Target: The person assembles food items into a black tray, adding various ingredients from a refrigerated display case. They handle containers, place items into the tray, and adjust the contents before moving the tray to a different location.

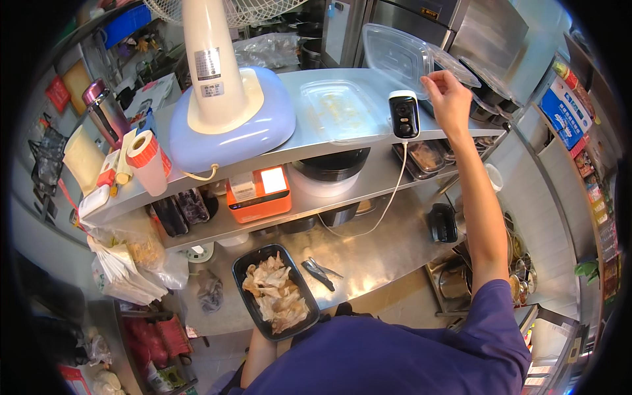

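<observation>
Low in front of me, a black plastic food container holds pale, browned pieces of meat. My left hand supports it from beneath, with the fingers hidden by the container. My right arm reaches up to the top shelf at the far right. There my right hand is closed in a pinch at the edge of a clear plastic lid, which is tilted up. More lidded black containers stand just right of this hand.
A fan and a flat clear lid occupy the metal top shelf. A white camera trails a cable near my right forearm. Below sit an orange label printer and black-handled scissors.
</observation>
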`<state>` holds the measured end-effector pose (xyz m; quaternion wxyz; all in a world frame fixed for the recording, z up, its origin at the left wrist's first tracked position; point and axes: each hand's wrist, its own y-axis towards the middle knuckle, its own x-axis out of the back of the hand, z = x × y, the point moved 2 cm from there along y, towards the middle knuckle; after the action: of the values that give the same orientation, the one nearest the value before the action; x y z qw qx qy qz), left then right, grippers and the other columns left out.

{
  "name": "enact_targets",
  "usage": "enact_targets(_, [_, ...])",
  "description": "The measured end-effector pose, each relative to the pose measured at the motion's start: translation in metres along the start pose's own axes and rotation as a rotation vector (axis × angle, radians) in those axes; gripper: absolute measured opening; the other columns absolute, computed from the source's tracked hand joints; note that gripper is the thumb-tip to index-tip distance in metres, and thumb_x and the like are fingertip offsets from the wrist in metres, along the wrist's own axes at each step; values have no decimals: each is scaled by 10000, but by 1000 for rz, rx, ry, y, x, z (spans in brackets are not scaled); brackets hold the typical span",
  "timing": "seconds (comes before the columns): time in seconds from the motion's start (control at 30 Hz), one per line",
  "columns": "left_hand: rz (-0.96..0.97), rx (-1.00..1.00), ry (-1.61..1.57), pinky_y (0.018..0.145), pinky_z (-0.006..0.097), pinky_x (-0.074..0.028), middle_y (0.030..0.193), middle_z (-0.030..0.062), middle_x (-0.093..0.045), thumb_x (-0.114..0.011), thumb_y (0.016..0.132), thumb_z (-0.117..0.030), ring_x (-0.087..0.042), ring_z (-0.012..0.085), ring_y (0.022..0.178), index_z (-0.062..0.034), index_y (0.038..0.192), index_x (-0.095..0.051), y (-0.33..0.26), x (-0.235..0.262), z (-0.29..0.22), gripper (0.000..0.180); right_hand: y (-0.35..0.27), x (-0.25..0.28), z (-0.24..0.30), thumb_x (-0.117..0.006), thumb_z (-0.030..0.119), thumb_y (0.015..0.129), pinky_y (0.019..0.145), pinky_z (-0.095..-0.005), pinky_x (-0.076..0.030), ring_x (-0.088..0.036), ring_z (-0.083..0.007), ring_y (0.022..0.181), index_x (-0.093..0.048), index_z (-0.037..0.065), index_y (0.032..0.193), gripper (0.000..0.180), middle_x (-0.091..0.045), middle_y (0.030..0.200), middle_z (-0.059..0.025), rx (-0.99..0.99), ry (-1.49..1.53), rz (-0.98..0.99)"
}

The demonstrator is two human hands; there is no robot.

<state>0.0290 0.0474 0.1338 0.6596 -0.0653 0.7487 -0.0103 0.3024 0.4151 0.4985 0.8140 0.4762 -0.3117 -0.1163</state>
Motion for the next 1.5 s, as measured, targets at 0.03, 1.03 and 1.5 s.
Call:
enact_targets(0.03, [0, -1, 0, 1085, 556, -400, 1470, 160, -438, -507, 936, -598, -406, 335, 1370, -85, 1491, -346, -1, 0, -1, 772, -2, 6, 15, -754, 151, 837, 619, -281, -524, -683, -175, 664, -687, 16, 873, 155, -697, 733, -114, 117, -50, -39])
enact_targets(1.03, [-42, 15, 6, 1094, 559, -387, 1460, 157, -453, -500, 938, -601, -419, 334, 1361, -84, 1488, -351, -18, 5, -9, 770, -42, -19, -60, -705, 211, 916, 655, -249, -556, -654, -123, 674, -691, -22, 890, 235, -683, 804, -73, -626, 531, 177])
enact_targets(1.5, [-61, 25, 9, 1098, 560, -382, 1456, 155, -460, -496, 939, -603, -425, 333, 1356, -83, 1487, -354, -27, 8, -4, 769, -228, 98, -25, -458, 167, 1044, 619, -320, -547, -622, -191, 665, -529, -17, 1032, 198, -646, 792, -125, -259, 440, -687])
